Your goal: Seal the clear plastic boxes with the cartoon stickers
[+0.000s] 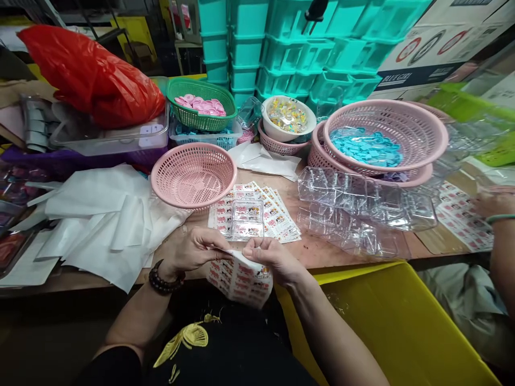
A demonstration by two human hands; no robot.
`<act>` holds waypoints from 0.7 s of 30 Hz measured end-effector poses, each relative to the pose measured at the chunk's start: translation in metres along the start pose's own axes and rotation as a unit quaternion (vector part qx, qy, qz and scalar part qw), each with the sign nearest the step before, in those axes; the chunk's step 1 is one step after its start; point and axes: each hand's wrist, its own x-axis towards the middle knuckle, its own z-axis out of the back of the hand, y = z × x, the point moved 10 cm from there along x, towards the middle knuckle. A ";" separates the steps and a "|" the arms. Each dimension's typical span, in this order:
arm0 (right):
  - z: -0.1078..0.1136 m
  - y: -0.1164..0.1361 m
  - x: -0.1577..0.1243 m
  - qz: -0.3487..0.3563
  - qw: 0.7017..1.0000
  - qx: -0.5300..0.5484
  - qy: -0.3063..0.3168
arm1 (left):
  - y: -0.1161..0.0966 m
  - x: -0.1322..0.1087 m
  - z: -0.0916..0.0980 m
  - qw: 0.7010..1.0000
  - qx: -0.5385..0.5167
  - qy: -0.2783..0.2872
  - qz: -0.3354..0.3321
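Observation:
My left hand [193,251] and my right hand [271,258] are both closed on the top edge of a sticker sheet [240,281] held over my lap at the table's near edge. The sheet is white with rows of pink and red printed labels, and it curls downward. Fingers of both hands pinch at its upper edge, close together. Just beyond my hands, a fanned stack of similar sticker sheets [277,214] lies on the table with a clear plastic blister tray [247,219] on top of it.
An empty pink basket [193,174] sits behind the stack, white backing papers [100,220] to the left. Clear blister trays [362,212] pile at right before pink baskets [426,136] holding blue pieces. A yellow bin [402,321] stands at lower right. Another person's hand [497,206] works at far right.

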 end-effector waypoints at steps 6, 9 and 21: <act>0.004 0.029 -0.015 0.153 0.973 -0.165 -0.060 | 0.005 -0.002 -0.008 0.998 0.048 0.008 0.026; -0.006 0.060 -0.040 0.285 0.908 -0.286 -0.111 | 0.011 -0.004 -0.008 0.997 0.055 -0.009 0.056; -0.013 0.028 -0.018 0.094 0.989 -0.116 0.004 | 0.026 -0.010 -0.010 0.990 -0.045 -0.035 0.126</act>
